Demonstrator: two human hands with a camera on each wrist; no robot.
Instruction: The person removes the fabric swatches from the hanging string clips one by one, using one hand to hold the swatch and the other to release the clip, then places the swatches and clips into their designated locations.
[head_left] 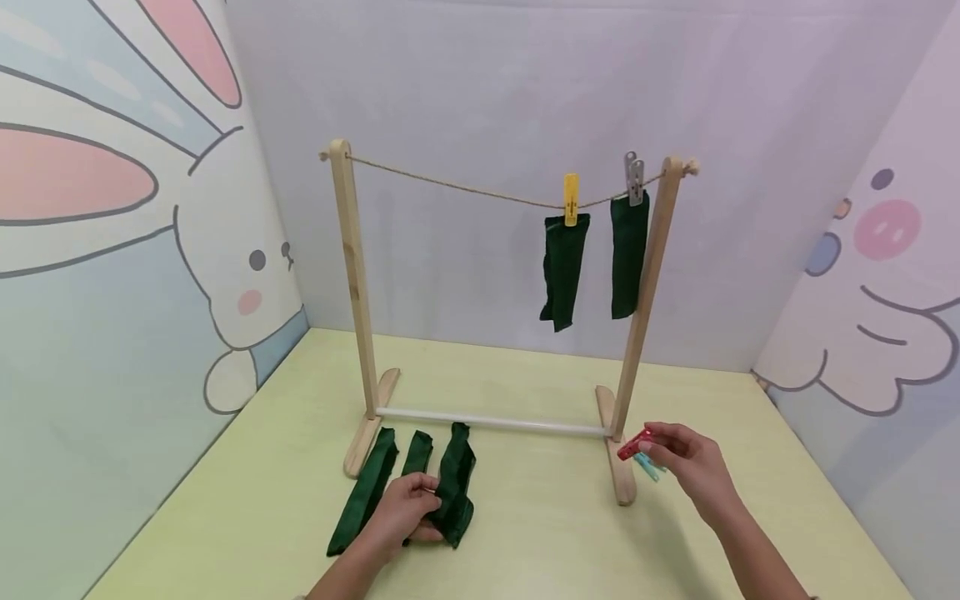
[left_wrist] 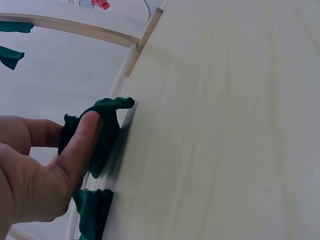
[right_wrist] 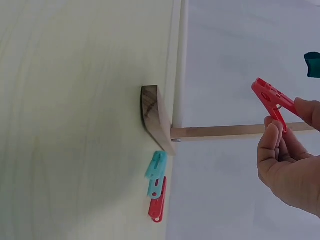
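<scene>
The left hand (head_left: 401,508) and right hand (head_left: 693,468) are before the wooden rack (head_left: 354,283); two green cloths (head_left: 628,258) hang from its right half. The left pinches a green strip (head_left: 456,471), two loose strips (head_left: 365,493) nearer the rack's left foot (head_left: 362,448). The right pinches a red peg (head_left: 634,445) by its right foot (right_wrist: 151,107), where blue (right_wrist: 156,172) and red pegs (right_wrist: 157,204) lie

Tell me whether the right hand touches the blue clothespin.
Apart. The right wrist view shows a wide gap separating the right hand, which pinches a red clothespin, from the blue clothespin.
</scene>
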